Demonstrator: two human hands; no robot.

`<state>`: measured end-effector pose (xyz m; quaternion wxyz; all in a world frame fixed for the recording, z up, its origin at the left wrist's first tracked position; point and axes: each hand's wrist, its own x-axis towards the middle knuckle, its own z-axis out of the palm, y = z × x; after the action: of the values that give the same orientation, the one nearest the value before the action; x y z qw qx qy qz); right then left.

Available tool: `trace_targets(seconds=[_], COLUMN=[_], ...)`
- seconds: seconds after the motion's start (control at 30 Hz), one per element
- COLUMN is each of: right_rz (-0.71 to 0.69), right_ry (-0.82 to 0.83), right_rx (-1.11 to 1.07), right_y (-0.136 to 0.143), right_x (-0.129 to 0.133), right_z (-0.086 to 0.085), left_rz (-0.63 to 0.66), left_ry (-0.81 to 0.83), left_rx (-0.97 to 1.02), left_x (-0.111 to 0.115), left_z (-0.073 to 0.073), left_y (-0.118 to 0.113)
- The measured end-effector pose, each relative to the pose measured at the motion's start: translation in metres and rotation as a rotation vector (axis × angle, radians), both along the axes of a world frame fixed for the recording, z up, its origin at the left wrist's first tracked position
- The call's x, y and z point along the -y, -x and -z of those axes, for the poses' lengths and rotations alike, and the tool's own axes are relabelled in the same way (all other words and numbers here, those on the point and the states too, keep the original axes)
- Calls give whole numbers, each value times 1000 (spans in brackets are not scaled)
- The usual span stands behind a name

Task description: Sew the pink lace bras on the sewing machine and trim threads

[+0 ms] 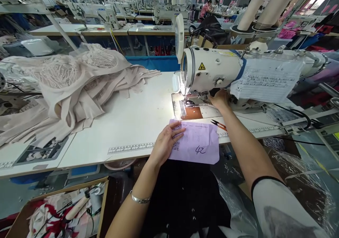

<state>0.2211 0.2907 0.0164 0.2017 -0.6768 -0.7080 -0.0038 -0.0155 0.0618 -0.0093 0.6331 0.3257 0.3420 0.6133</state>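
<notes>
A purple paper slip point(200, 139) with a QR code and a handwritten 42 lies at the table's front edge. On its left side rests my left hand point(167, 142), its fingers over the paper's upper left part. My right hand point(219, 98) reaches under the arm of the white sewing machine point(212, 66), right of the needle area; its fingertips are hidden there, so what they touch cannot be made out. Black and orange thread snips point(219, 125) lie just beyond the slip's upper right corner, below my right forearm.
Pale pink garments point(87, 79) are heaped on the left of the white table point(132, 121). A handwritten sheet point(267, 79) hangs on the machine. At lower left stands a box of scraps point(104, 202). Thread cones point(250, 12) stand at upper right.
</notes>
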Motion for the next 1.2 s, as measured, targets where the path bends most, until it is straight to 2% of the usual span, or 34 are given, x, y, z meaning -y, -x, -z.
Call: trace_targets(seconds=[0.17,0.27,0.33,0.4,0.47,0.57,0.67,0.77,0.87,1.1,1.2], right_rz=[67,47,-57,-231,-316,-294,-219,-99,-2,71,57], right_ry=[18,3,-102,-273,-385,-480,-522,-452,-343,-202,-82], right_rx=[-66,-91,-138,-209,-262,-354,-420,-540,-643,-739,-881], right_y=[-2,-10,-17,-23,-26,-29,-32,-34,-32,-22,-15], right_x=[-2,18,49,92,141,205,247,266,273,267,262], right_z=[3,-1,-1,3,12,35,63,88,102,115,117], left_rz=[10,3,9,22,18,12,62,77,55,40,52], left_ry=[-10,-87,-224,-425,-617,-739,-733,-719,-686,-517,-513], left_rx=[-65,-291,-598,-964,-1310,-1716,-1956,-2076,-2118,-2119,-2052], left_x=[0,0,2,8,17,35,48,54,58,65,64], left_z=[0,2,5,8,10,13,17,23,27,25,25], left_y=[0,-1,-5,-13,-23,-38,-47,-49,-51,-63,-60])
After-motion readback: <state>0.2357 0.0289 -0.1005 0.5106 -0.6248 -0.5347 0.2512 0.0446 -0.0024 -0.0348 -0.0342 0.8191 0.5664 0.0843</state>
